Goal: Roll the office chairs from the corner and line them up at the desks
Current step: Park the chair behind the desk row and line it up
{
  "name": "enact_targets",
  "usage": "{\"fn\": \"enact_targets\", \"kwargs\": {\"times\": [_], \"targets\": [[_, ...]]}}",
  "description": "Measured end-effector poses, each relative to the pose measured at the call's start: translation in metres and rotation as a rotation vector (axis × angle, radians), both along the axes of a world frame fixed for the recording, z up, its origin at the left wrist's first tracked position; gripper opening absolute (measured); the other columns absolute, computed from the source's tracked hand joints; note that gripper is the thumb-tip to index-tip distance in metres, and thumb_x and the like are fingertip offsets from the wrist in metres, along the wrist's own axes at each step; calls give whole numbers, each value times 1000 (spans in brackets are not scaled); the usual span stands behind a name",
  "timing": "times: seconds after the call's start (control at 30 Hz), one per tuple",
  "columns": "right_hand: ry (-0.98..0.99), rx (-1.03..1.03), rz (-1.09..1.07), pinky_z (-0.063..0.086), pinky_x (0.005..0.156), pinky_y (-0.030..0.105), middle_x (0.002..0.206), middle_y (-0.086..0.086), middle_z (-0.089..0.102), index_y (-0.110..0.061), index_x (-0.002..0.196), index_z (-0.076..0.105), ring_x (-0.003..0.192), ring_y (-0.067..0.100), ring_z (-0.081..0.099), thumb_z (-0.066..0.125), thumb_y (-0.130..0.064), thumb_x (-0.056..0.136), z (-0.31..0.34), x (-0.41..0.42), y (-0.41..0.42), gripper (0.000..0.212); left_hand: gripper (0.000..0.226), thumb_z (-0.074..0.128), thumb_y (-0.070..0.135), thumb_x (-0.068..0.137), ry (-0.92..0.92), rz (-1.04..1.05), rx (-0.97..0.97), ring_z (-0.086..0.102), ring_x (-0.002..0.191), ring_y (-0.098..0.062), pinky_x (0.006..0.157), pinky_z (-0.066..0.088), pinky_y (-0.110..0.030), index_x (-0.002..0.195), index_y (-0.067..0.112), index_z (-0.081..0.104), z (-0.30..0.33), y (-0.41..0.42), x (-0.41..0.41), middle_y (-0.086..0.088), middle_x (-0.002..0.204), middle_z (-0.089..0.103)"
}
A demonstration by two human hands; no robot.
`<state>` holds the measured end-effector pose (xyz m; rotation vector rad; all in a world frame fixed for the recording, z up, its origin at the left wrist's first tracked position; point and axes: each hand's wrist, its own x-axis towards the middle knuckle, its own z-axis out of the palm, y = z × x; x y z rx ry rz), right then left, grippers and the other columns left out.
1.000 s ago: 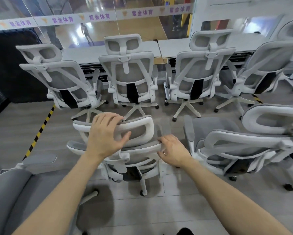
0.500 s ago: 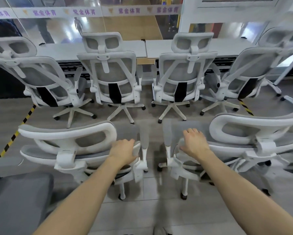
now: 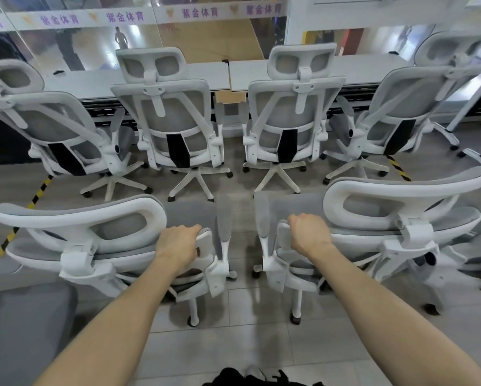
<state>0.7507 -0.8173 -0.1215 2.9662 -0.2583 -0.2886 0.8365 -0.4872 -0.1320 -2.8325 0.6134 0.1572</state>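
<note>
Two white-framed grey mesh office chairs stand side by side just in front of me, backs toward me. My left hand (image 3: 178, 243) grips the top right corner of the left chair's backrest (image 3: 100, 246). My right hand (image 3: 309, 235) grips the top left corner of the right chair's backrest (image 3: 400, 240). Beyond them, several matching chairs (image 3: 175, 129) are lined up at two long white desks (image 3: 370, 71), their backs facing me.
A grey upholstered seat (image 3: 22, 330) fills the lower left corner. Yellow-black floor tape (image 3: 25, 213) runs diagonally at left, and more tape (image 3: 399, 169) at right. A glass wall with a purple-lettered strip (image 3: 161, 15) stands behind the desks. A narrow gap separates the two near chairs.
My left hand left the headrest and took the left chair's backrest corner. My right hand moved from the left chair to the right chair's backrest and curled round it. The view shifted right.
</note>
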Motion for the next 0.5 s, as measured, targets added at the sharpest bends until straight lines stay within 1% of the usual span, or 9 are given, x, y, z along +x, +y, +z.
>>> {"fn": "enact_targets", "kwargs": {"times": [0.17, 0.27, 0.37, 0.5], "targets": [[-16, -15, -2, 40, 72, 36, 110, 8, 72, -14, 116, 63, 102, 32, 71, 61, -6, 91, -3, -5, -1, 25, 37, 70, 34, 94, -23, -5, -2, 75, 100, -33, 79, 55, -40, 130, 34, 60, -1, 1, -1, -2, 108, 78], [-30, -13, 1, 40, 72, 37, 110, 8, 72, -14, 116, 64, 102, 32, 71, 61, -7, 92, -4, -6, -3, 26, 38, 69, 33, 93, -29, -6, -2, 75, 100, -34, 76, 52, -40, 130, 34, 59, 0, 1, -2, -2, 108, 78], [-36, -11, 5, 41, 72, 37, 109, 8, 72, -14, 115, 63, 101, 32, 71, 61, -7, 91, -5, -7, -4, 25, 37, 69, 34, 93, -31, -8, -6, 75, 99, -34, 80, 56, -40, 128, 34, 60, 0, 2, -4, -2, 107, 78], [-44, -11, 5, 42, 71, 37, 109, 8, 72, -14, 116, 63, 101, 32, 71, 62, -8, 92, -6, -8, -3, 25, 34, 69, 35, 94, -35, -20, 2, 74, 101, -34, 80, 52, -40, 127, 33, 60, 1, 3, -6, -3, 109, 77]]}}
